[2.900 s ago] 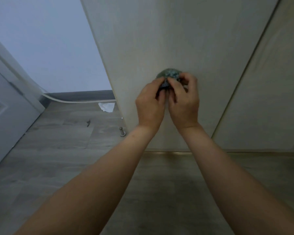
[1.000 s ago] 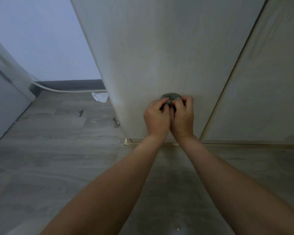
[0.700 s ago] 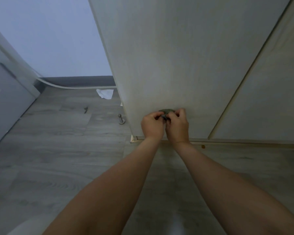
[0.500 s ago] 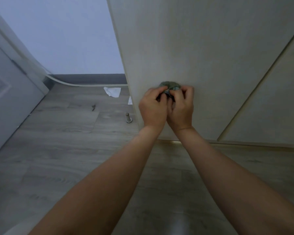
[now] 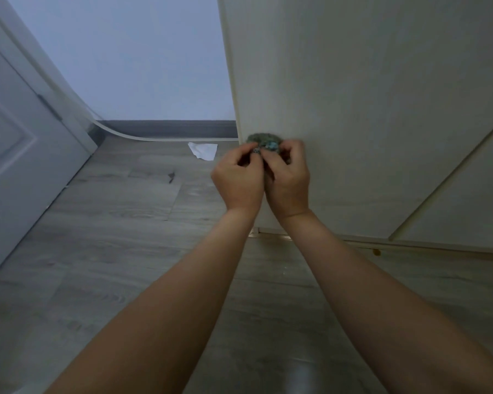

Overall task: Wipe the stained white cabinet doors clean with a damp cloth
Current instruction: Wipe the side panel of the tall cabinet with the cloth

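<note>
A small bunched grey-green cloth (image 5: 264,140) is pressed against the left white cabinet door (image 5: 353,95), low down near its left edge. My left hand (image 5: 238,180) and my right hand (image 5: 289,180) sit side by side, fingers curled, both gripping the cloth from below. Most of the cloth is hidden behind my fingers. A second cabinet door (image 5: 473,200) stands to the right, past a slanting seam.
Grey wood-look floor (image 5: 111,237) spreads to the left and below. A white scrap of paper (image 5: 204,150) lies on it near the dark skirting board (image 5: 168,128). A white room door (image 5: 15,143) stands at the far left. The cabinet's bottom rail (image 5: 410,245) runs along the floor.
Both hands with the cloth went down the door to near its bottom, then back up, and now sit closer to the door's left edge. The view has shifted left.
</note>
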